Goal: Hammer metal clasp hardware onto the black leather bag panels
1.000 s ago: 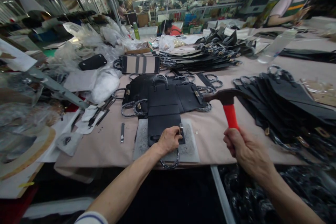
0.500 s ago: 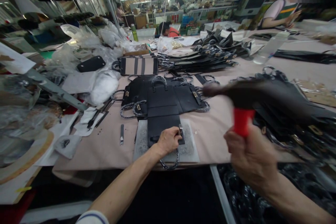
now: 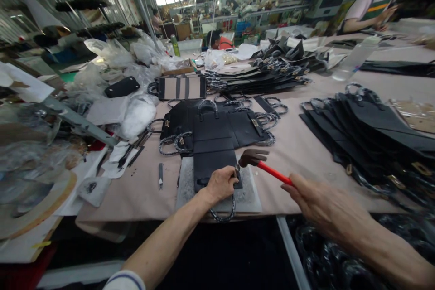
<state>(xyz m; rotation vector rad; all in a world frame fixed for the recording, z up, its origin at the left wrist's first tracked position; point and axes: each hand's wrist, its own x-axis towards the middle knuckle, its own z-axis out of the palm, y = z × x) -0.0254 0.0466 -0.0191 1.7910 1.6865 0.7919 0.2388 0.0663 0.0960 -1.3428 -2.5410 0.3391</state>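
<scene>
A black leather bag panel lies on a grey stone slab at the table's front edge. My left hand is closed on a small metal punch that stands on the panel. My right hand grips the red handle of a hammer. The hammer's dark head is down on the top of the punch. A rope-wrapped bag handle hangs over the front of the slab.
Black bag panels lie beyond the slab, and a larger stack spreads to the right. A metal chisel and small tools lie to the left, beside plastic bags. A striped beige panel lies farther back. A person works at far right.
The hammer was raised high on the right, then swung down to the left. Its head now meets the punch held by my left hand, which stayed in place.
</scene>
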